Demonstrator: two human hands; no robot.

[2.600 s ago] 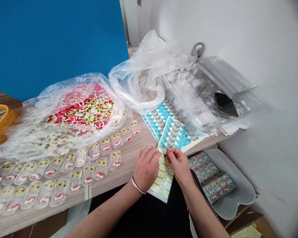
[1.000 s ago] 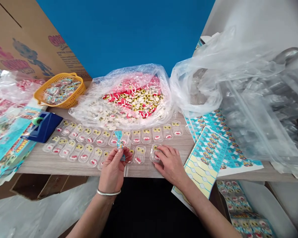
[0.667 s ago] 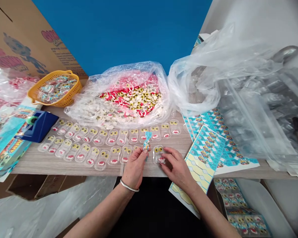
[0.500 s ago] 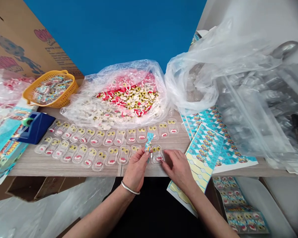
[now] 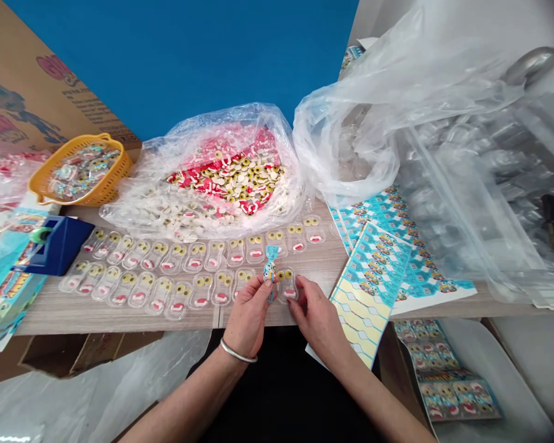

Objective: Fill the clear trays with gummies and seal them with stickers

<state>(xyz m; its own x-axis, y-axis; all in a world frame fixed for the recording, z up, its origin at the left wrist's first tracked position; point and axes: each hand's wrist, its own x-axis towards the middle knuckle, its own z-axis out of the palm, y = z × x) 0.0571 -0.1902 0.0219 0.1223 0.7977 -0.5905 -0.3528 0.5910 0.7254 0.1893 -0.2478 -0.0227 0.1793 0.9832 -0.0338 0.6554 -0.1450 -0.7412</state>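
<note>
The person's left hand point(image 5: 248, 317) is holding a small blue label point(image 5: 270, 271) upright, thumb and fingers clamping together on its lower part, in front of the open candy bag point(image 5: 231, 178). The right hand point(image 5: 317, 317) is reaching to the right edge of a clear pack point(image 5: 287, 286), its thumb and forefinger standing slightly apart, their tips touching it. That pack is lying on the table point(image 5: 166, 321), nearer the person than the candy bag and toward its right end, just beside the label. A label sheet point(image 5: 372, 280), part blue and part bare yellow, is lying to the right of the candy bag and nearer the person, overlapping other printed sheets point(image 5: 425, 277). Below the table, further right, filled packs point(image 5: 457, 400) are resting in a container. Two rows of packs point(image 5: 143, 289) with eyes and red-and-white mouths are running along the candy bag's near side. A blue tape dispenser point(image 5: 58, 246) is standing to the candy bag's left, and beyond it a yellow basket point(image 5: 104, 194) is holding wrapped pieces. White plastic point(image 5: 318, 166) is bunching at the candy bag's right. A blue panel point(image 5: 189, 55) is rising behind the candy bag.
</note>
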